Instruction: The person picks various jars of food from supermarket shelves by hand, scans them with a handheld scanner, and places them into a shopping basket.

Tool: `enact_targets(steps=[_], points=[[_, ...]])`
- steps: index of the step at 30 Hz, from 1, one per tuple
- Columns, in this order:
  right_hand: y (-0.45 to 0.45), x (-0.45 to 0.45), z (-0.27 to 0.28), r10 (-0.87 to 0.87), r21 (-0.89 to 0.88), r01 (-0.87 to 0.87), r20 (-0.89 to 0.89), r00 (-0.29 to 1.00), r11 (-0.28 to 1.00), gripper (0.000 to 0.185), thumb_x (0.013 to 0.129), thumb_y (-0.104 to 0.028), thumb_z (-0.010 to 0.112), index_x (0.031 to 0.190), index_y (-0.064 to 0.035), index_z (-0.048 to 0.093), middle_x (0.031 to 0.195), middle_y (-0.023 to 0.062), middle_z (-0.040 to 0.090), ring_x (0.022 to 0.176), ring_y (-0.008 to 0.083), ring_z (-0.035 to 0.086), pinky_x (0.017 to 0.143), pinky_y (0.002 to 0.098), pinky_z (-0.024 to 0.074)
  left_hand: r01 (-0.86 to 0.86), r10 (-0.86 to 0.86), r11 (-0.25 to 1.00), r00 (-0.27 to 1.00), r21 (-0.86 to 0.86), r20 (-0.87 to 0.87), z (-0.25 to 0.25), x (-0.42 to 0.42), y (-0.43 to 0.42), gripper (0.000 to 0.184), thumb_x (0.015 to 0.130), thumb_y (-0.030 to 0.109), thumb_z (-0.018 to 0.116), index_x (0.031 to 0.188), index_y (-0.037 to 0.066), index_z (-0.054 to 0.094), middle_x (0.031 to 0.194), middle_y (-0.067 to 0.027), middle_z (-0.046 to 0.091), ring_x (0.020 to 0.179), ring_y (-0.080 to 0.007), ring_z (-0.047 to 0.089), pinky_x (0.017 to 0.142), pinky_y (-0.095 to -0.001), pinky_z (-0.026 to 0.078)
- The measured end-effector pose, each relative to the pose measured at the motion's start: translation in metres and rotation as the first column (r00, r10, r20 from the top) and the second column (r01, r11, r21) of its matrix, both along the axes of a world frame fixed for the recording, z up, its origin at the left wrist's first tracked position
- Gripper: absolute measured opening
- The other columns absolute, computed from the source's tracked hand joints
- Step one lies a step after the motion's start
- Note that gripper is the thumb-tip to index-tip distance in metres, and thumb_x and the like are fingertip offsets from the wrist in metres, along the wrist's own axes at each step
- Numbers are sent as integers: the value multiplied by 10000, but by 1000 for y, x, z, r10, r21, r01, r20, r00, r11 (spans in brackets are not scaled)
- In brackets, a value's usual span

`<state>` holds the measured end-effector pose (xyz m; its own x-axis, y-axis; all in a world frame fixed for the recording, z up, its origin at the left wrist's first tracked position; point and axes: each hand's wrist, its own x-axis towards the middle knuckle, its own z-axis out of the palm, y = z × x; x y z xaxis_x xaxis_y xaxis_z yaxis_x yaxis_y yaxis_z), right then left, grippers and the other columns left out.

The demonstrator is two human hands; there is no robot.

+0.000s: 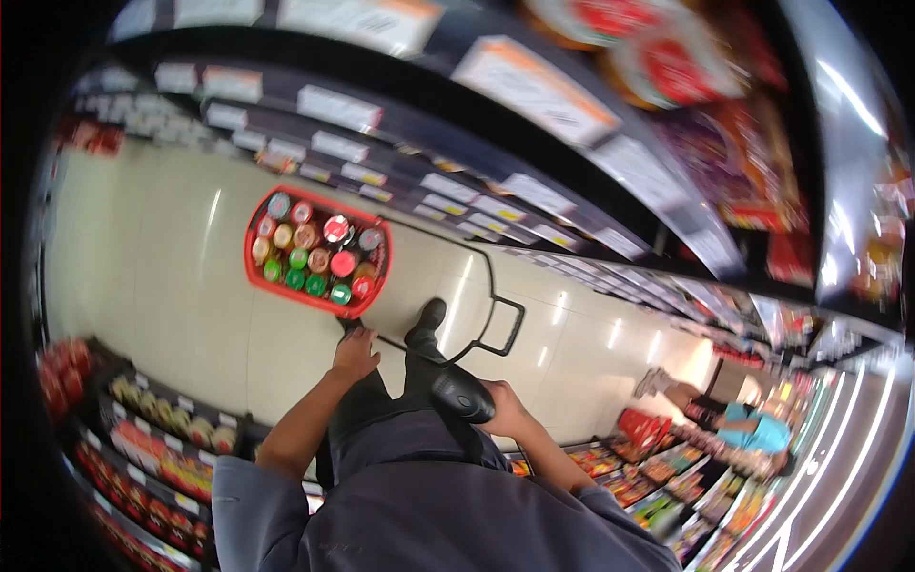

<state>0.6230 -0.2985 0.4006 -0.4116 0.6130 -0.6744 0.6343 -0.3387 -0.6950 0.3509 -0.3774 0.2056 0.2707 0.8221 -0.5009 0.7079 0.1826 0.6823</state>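
My left hand (355, 353) hangs over my left leg, just below the rim of a red basket (319, 307); its fingers look loosely curled and slightly apart, with nothing visible in them. The basket stands on the floor, packed with several jars and bottles with red, green and pale lids. Its long black handle (493, 286) reaches out to the right, apart from both hands. My right hand (507, 410) is closed around a rounded black device (462, 394) in front of my right thigh. Its fingers are partly hidden behind the device.
Shelves with price labels (338, 107) run along the top, and packaged goods (724, 157) are at upper right. Lower left is another stocked shelf (157, 448). A person in a light blue top (753, 429) is at the right, near another red basket (643, 427). Pale floor (162, 248) lies between.
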Motion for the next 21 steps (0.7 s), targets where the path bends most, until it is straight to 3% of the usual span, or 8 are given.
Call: enact_targets(steps=[1, 6, 8, 12, 16, 18, 20, 21], points=[[9, 2, 24, -3, 32, 3, 4, 1000, 999, 353, 625, -150, 709, 932, -6, 611, 819, 220, 637, 784, 407, 616, 690, 431, 497, 91, -103, 986, 991, -141, -85, 8, 6, 15, 407, 724, 190, 722, 1075, 56, 567, 1043, -132, 608, 998, -313, 597, 886, -388, 485], [32, 72, 123, -130, 391, 143, -59, 990, 909, 374, 629, -166, 717, 950, -6, 612, 831, 221, 645, 797, 405, 622, 701, 429, 501, 131, -145, 970, 988, 205, 52, 203, 82, 187, 358, 760, 181, 689, 1066, 34, 577, 1009, -153, 615, 983, -316, 591, 851, -420, 479], [48, 102, 147, -228, 483, 237, -78, 971, 843, 403, 626, -184, 726, 967, -3, 609, 845, 223, 649, 811, 404, 623, 713, 426, 504, 114, -260, 832, 945, 544, 200, 283, 135, 257, 330, 785, 166, 672, 1069, 30, 572, 1014, -143, 617, 961, -320, 591, 825, -420, 478], [39, 142, 170, -308, 529, 312, -99, 946, 789, 366, 616, -170, 759, 905, 7, 621, 793, 187, 661, 729, 337, 658, 674, 369, 509, -7, -354, 678, 874, 735, 334, 404, 214, 284, 365, 765, 99, 688, 1101, 23, 567, 1056, -151, 602, 956, -312, 593, 843, -389, 474], [34, 183, 183, -289, 553, 306, -121, 950, 775, 415, 626, -234, 747, 957, -26, 605, 816, 188, 653, 774, 391, 628, 695, 421, 507, -102, -416, 392, 867, 914, 275, 510, 284, 303, 408, 778, 94, 675, 1153, 4, 544, 1201, -187, 535, 1062, -336, 558, 917, -387, 449], [34, 200, 182, -265, 599, 285, -124, 956, 748, 422, 622, -240, 756, 956, -30, 605, 807, 183, 653, 759, 387, 629, 688, 425, 509, -146, -375, 232, 899, 962, 227, 552, 312, 314, 447, 787, 105, 665, 1195, 4, 514, 1230, -197, 512, 1041, -329, 569, 890, -387, 460], [37, 214, 194, -256, 635, 302, -166, 952, 711, 414, 619, -252, 765, 934, -35, 608, 792, 177, 652, 748, 385, 631, 677, 426, 512, -173, -297, 234, 924, 957, 240, 571, 333, 327, 494, 792, 123, 663, 1233, 8, 475, 1205, -198, 517, 999, -341, 575, 859, -398, 472], [37, 221, 195, -248, 639, 302, -176, 953, 707, 414, 619, -252, 765, 934, -35, 608, 792, 177, 652, 748, 385, 631, 677, 426, 512, -131, -190, 109, 970, 985, 150, 578, 342, 335, 508, 795, 164, 668, 1227, -2, 457, 1129, -207, 531, 912, -359, 596, 775, -411, 509]])
